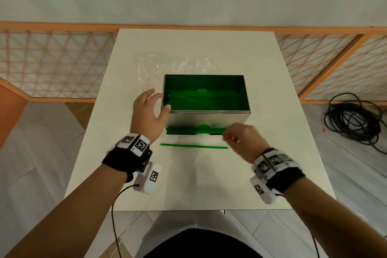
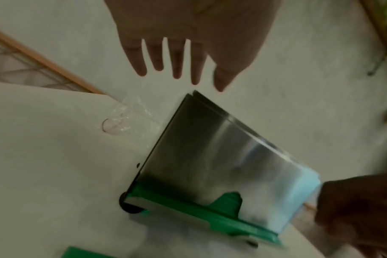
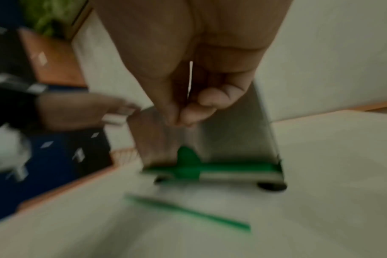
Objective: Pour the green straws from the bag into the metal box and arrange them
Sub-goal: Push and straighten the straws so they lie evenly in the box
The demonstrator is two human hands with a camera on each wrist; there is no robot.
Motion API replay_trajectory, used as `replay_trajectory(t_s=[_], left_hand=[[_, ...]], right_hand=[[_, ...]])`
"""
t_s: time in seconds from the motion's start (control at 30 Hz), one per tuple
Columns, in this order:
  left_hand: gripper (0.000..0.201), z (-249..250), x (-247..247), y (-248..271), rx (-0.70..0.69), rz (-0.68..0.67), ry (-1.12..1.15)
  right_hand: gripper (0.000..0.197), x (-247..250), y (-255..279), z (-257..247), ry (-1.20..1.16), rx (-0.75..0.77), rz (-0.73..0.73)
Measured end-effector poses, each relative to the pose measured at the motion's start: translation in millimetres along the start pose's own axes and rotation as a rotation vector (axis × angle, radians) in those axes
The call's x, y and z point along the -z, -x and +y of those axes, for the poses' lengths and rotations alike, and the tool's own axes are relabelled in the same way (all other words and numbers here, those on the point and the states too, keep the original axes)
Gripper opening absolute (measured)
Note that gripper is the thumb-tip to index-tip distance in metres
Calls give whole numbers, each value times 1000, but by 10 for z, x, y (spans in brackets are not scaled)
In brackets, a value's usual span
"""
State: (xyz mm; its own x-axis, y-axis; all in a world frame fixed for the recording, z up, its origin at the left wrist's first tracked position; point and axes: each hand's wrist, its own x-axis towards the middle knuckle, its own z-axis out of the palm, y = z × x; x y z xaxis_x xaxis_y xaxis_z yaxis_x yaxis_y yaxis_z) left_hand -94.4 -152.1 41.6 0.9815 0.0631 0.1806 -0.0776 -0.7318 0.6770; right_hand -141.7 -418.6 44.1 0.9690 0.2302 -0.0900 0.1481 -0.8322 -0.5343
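Observation:
A metal box (image 1: pixel 206 117) stands mid-table, its inside filled with green straws (image 1: pixel 201 99). More green shows through the slot at its front base (image 1: pixel 194 131). One loose green straw (image 1: pixel 193 146) lies on the table in front of the box. My left hand (image 1: pixel 149 111) is open with fingers spread by the box's left front corner (image 2: pixel 210 148); I cannot tell whether the thumb touches it. My right hand (image 1: pixel 240 136) hovers at the box's lower right front. In the blurred right wrist view its fingertips (image 3: pixel 181 113) are pinched together with nothing visible between them. The empty clear bag (image 1: pixel 167 67) lies behind the box.
The white table (image 1: pixel 188 184) has bare surface in front of the loose straw. A coil of black cable (image 1: pixel 354 119) and a small red object (image 1: pixel 324 130) lie on the floor at the right. A wooden lattice screen (image 1: pixel 52 63) runs behind the table.

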Motion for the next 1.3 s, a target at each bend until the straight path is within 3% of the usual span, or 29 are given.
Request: replay_trajectory(t_s=[0.07, 0.13, 0.2, 0.3, 0.4, 0.5, 0.6, 0.67, 0.73, 0.8, 0.93, 1.03, 1.1, 1.2, 1.3], left_hand=[[57, 71, -88, 30, -130, -170, -171], [65, 107, -194, 67, -216, -322, -345], [67, 90, -256, 120, -238, -366, -405], [66, 38, -259, 121, -221, -388, -393], [58, 54, -169, 69, -169, -402, -220], [46, 64, 13, 60, -53, -161, 125], [37, -162, 212, 54, 153, 96, 341], [36, -341, 255, 51, 233, 153, 366], [35, -413, 223, 61, 264, 144, 340], [35, -358, 154, 70, 255, 105, 350], [37, -135, 44, 39, 292, 33, 408], [40, -28, 38, -42, 337, -3, 421], [43, -2, 28, -99, 291, -34, 316], [48, 82, -6, -206, 3, -74, 11], [54, 274, -79, -311, -276, -290, -327]], right_hand=[[28, -350, -38, -10, 144, 3, -251], [41, -620, -86, 25, 244, -43, -364], [44, -782, -111, 76, 326, -94, -413], [31, -880, -86, 162, 458, -107, -424], [27, -777, -28, 153, 537, -37, -425], [21, -445, 34, 87, 334, -8, -309], [10, 50, 78, -40, 131, 154, 15], [9, 374, 26, -118, 102, 239, 222], [10, 601, -131, -204, 105, 227, 324], [15, 677, -374, -226, 141, 194, 315], [35, 629, -647, -145, 370, -31, 52], [39, 624, -608, 20, 309, -162, 139], [38, 603, -559, 112, 279, -259, 153], [42, 532, -525, 190, 231, -332, 86], [43, 406, -536, 200, 165, -327, 33]])
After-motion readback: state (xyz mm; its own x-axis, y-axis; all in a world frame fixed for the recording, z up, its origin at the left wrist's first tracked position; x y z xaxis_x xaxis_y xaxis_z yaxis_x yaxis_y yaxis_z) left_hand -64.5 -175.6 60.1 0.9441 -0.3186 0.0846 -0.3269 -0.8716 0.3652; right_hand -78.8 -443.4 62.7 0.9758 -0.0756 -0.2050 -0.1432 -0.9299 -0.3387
